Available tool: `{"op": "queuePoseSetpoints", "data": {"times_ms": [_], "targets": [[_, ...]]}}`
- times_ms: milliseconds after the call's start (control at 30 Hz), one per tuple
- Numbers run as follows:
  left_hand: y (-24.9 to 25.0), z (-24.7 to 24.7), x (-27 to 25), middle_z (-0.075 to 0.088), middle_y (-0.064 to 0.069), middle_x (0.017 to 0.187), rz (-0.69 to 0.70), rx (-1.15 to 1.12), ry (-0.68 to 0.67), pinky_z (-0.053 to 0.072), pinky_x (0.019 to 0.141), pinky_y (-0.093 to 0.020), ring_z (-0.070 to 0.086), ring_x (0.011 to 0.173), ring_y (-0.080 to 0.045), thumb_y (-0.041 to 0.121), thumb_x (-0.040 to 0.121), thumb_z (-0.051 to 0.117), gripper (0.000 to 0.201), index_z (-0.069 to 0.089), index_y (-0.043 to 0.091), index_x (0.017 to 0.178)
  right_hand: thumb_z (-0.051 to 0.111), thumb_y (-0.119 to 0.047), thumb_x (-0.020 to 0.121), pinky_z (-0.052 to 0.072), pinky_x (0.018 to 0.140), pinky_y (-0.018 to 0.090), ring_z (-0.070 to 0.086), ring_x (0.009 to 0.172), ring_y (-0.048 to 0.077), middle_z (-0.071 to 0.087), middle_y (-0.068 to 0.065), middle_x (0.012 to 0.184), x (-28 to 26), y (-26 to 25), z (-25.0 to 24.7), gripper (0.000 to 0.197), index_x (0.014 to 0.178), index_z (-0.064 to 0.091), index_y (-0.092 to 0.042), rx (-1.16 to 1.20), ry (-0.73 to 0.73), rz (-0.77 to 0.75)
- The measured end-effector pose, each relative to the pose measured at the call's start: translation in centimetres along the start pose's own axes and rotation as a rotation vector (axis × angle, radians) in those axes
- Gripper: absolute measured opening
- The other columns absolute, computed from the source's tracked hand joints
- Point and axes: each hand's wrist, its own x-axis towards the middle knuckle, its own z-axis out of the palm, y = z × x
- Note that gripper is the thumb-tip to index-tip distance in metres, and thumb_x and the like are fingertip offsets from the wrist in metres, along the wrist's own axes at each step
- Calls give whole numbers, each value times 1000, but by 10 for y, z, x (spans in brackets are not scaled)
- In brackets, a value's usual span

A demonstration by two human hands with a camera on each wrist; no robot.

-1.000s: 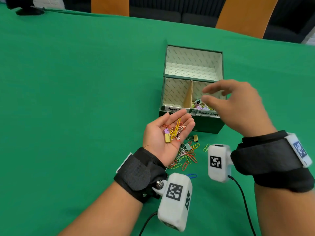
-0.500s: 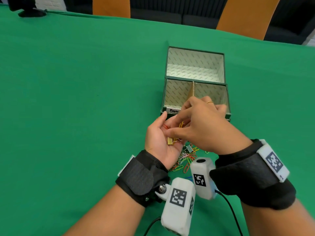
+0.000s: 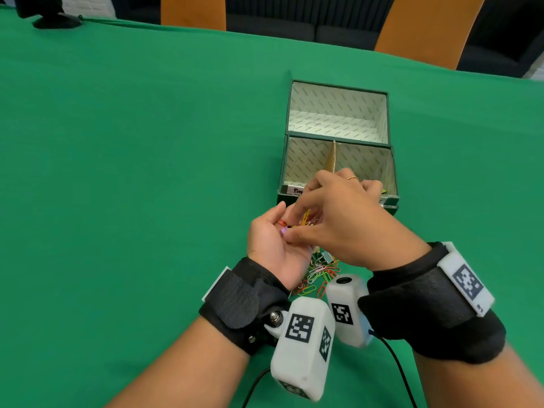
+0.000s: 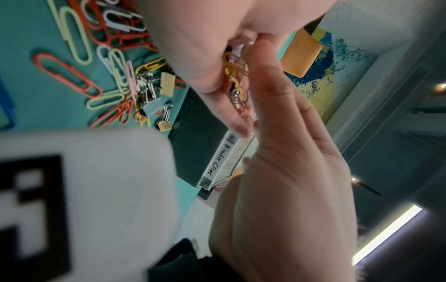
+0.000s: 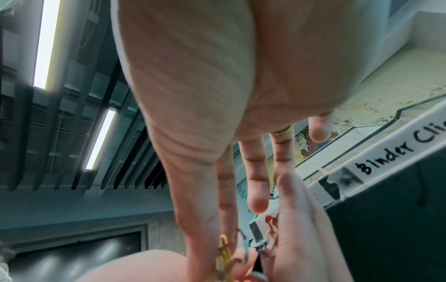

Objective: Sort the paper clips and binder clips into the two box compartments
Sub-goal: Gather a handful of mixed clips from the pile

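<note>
My left hand (image 3: 270,241) lies palm up in front of the green box (image 3: 284,172), and a small heap of paper clips and binder clips (image 3: 306,222) rests in its palm. From above, my right hand (image 3: 290,225) reaches into that palm, thumb and forefinger pinching a small lilac binder clip (image 4: 241,45). A yellow paper clip (image 5: 223,253) shows between the two hands. A cardboard divider (image 3: 332,160) splits the box in two, and the right half carries a "Binder Clips" label (image 4: 217,158). More clips lie in a pile on the table (image 3: 319,275) under my wrists.
The box lid (image 3: 338,113) stands open behind the compartments. The green cloth table (image 3: 132,172) stretches far to the left. Two orange chair backs (image 3: 192,10) (image 3: 426,30) and a black stand (image 3: 56,22) are at the far edge. A cable (image 3: 397,372) trails from my right wrist.
My right hand came back from above the binder-clip compartment to the left palm, and its thumb and forefinger closed on a clip there. The left hand barely moved.
</note>
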Motion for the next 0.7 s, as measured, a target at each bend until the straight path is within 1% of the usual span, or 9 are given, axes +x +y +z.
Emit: {"op": "queuePoseSetpoints", "data": {"times_ms": [67,133,233,300,367,433,500,600,700], "targets": [[0,-1,1,67,-15,94,-2,13,-14,54,76,-29,70,78,-24,23,101,33,37,61,-1,107,73,-58,71,25,85,40,38,100,13,50,-14,94,0,1,0,23,81,71,-37,28,12,-8],[0,0,1,68,-16,90,-6,17,-30,49,87,-32,69,81,-24,23,101,33,41,66,-2,99,72,-56,72,28,87,42,42,99,13,52,-13,94,2,3,-1,22,79,70,-35,79,12,-13],[0,-1,2,69,-15,94,6,11,-60,54,78,-32,67,85,-24,22,100,32,50,74,-1,87,70,-52,76,33,91,45,50,97,12,57,-12,92,4,9,-4,17,78,68,-35,235,44,4],[-1,-2,3,66,-18,104,10,2,-59,57,74,-35,65,89,-27,20,100,32,46,70,-5,97,70,-51,77,42,92,46,61,85,7,66,-14,85,5,13,-8,17,78,66,-34,396,73,25],[-1,-2,3,67,-21,101,5,-21,-72,58,76,-40,68,85,-29,20,100,32,49,71,-9,92,74,-42,79,53,84,43,67,71,3,71,-13,79,5,17,-12,14,79,68,-29,529,91,42],[-1,-2,3,69,-22,96,1,-33,-97,59,75,-42,70,81,-30,19,100,33,49,71,-10,89,77,-31,79,57,78,37,69,69,6,74,-10,76,5,20,-14,8,81,71,-25,616,86,57],[0,-1,3,68,-22,95,-1,-28,-111,59,73,-40,70,80,-30,19,100,34,44,67,-9,95,78,-24,79,58,73,30,70,69,7,74,-9,74,5,21,-14,6,84,74,-24,668,76,58],[-1,-3,4,66,-20,93,4,-21,-100,60,74,-39,68,82,-28,20,100,34,38,62,-5,95,76,-20,81,51,65,12,68,66,-2,75,-8,74,4,21,-13,11,92,77,-21,680,17,48],[-2,-3,3,62,-20,96,16,-2,-85,59,74,-36,64,85,-27,20,100,32,36,60,-2,97,73,-24,84,53,66,14,69,72,4,74,-10,78,4,19,-12,9,92,76,-24,592,-82,12]]}}
